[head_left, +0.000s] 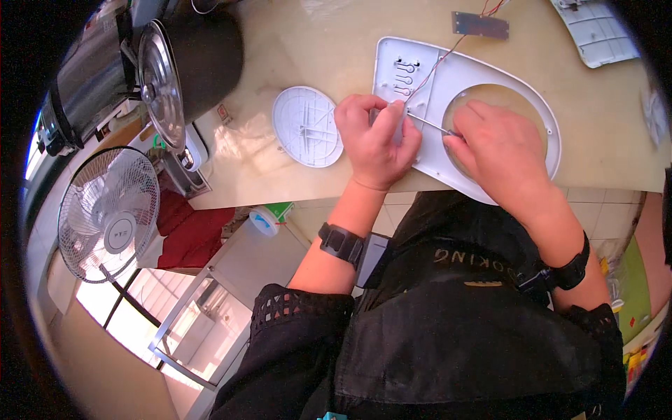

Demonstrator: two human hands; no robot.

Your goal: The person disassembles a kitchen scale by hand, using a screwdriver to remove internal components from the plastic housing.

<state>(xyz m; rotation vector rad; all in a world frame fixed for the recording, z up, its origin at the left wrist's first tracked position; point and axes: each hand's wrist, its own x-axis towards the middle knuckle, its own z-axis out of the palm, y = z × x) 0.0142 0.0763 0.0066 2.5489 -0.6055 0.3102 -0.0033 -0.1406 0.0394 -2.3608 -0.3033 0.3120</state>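
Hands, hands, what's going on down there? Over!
Right hand gripping thin tool. Left hand curled by its tip. White panel underneath. Wire across panel.

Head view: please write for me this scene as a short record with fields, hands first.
left hand: fingers curled at the tool's far end, over the housing; what they pinch is hidden
right hand: grips a thin metal-shafted tool
housing: white, on the table, with a large round opening
wires: reddish, running from the housing toward a dark flat board
left of housing: white round cover
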